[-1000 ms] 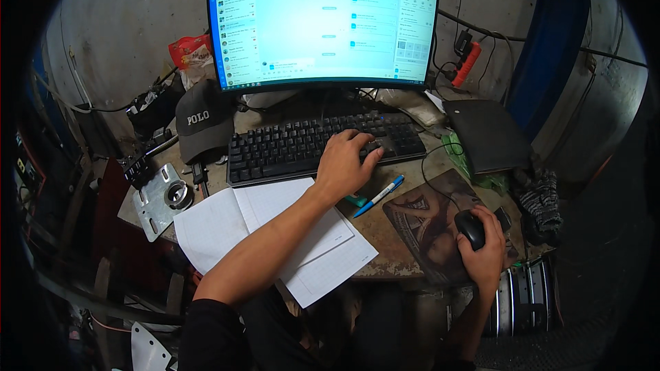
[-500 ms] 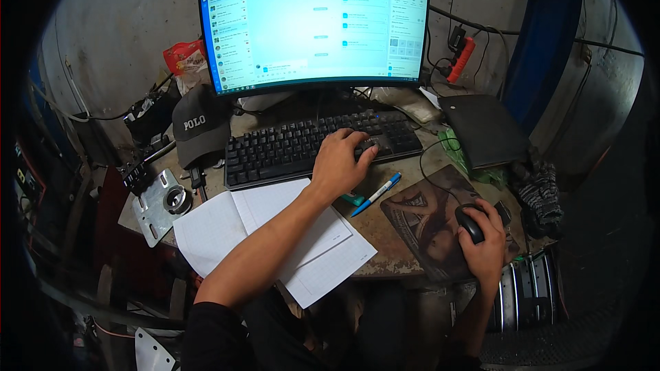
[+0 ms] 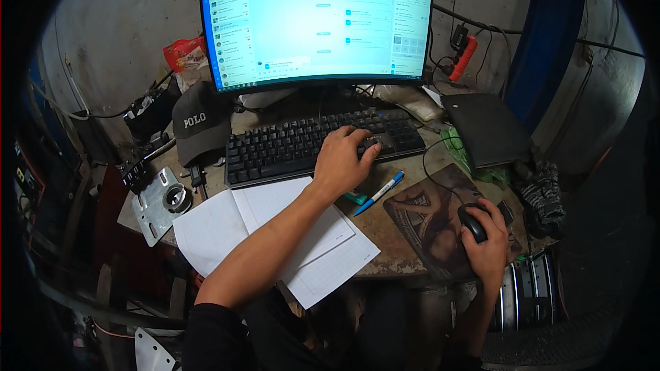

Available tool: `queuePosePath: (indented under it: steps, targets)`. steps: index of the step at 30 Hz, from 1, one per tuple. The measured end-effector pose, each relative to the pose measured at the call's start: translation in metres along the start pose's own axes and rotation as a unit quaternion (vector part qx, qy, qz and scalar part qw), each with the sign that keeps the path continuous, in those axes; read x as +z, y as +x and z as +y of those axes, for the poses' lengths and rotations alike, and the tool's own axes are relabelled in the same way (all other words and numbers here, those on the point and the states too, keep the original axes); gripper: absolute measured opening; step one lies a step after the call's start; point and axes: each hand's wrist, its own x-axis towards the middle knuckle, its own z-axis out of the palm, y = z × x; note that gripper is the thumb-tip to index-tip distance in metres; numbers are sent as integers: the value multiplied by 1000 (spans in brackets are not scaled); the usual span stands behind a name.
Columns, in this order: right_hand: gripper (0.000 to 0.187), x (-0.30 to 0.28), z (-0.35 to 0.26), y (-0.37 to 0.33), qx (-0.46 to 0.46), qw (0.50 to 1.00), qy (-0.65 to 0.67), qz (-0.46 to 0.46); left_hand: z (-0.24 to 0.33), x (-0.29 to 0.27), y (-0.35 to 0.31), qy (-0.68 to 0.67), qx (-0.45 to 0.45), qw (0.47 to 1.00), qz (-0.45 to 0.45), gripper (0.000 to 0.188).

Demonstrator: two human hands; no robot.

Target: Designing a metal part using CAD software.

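Note:
My left hand (image 3: 342, 162) rests on the right part of a black keyboard (image 3: 275, 150), fingers over the keys and thumb held apart; it grips nothing. At the right, my right hand (image 3: 488, 246) is wrapped over a black computer mouse (image 3: 472, 222) on a dark picture mouse pad (image 3: 423, 216). An open notebook (image 3: 326, 268) with white pages lies under my left forearm. Between the keyboard and the pad is a blue and white pen (image 3: 379, 194), beside a small green item (image 3: 355, 197) partly hidden by my hand.
Behind the keyboard stands a lit curved monitor (image 3: 302, 27). A dark cap (image 3: 199, 124), a metal plate (image 3: 152, 213) and a metal ring (image 3: 177, 198) sit on the left. To the right are a black folder (image 3: 488, 130), green plastic (image 3: 456, 148) and a grey knitted glove (image 3: 542, 196).
Everything appears shifted very slightly in the picture. Both hands keep their places, the left on the keyboard and the right on the mouse.

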Motion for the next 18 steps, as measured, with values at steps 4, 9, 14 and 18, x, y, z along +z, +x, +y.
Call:
queuePosePath:
  steps: [4, 9, 14, 18]
  targets:
    - [41, 1, -3, 1, -2, 1000, 4, 4, -2, -1, -1, 2, 1, 1000, 8, 43]
    - [41, 1, -1, -1, -4, 1000, -6, 8, 2, -1, 0, -14, 1, 1000, 4, 43]
    - [42, 1, 0, 0, -12, 1000, -14, 8, 1, -2, -1, -25, -2, 1000, 14, 43]
    - [44, 1, -5, 0, -13, 1000, -4, 8, 1, -3, 0, -29, -9, 1000, 8, 43]
